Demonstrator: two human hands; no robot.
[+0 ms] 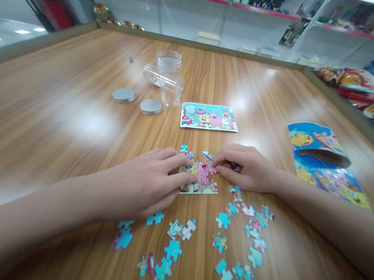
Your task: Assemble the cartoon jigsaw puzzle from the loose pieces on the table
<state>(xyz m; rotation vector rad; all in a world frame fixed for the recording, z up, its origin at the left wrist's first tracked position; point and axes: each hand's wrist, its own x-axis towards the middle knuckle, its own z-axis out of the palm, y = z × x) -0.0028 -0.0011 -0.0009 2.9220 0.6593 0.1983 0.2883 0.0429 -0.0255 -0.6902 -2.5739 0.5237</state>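
A partly joined jigsaw puzzle (pixel 205 175) of cartoon figures lies flat in the middle of the table. From the left, my left hand (pixel 159 178) rests on it with fingers stretched out and apart, covering its left side. My right hand (pixel 247 167) pinches a pink puzzle piece (pixel 213 168) at the puzzle's right edge, thumb and forefinger closed on it. Whether that piece is joined to the rest I cannot tell. Loose puzzle pieces (pixel 172 250) are scattered in front of the hands, with more pieces (pixel 256 256) at right. Behind the puzzle lies a picture card (pixel 210 117) with the same figures.
Clear plastic jars (pixel 168 72), one upright and one on its side, stand at the back left beside silver lids (pixel 151 106). A curled blue cartoon sheet (pixel 329 164) sits beyond my right forearm. Snack packets (pixel 355 85) lie past the table's raised right edge, shelves behind.
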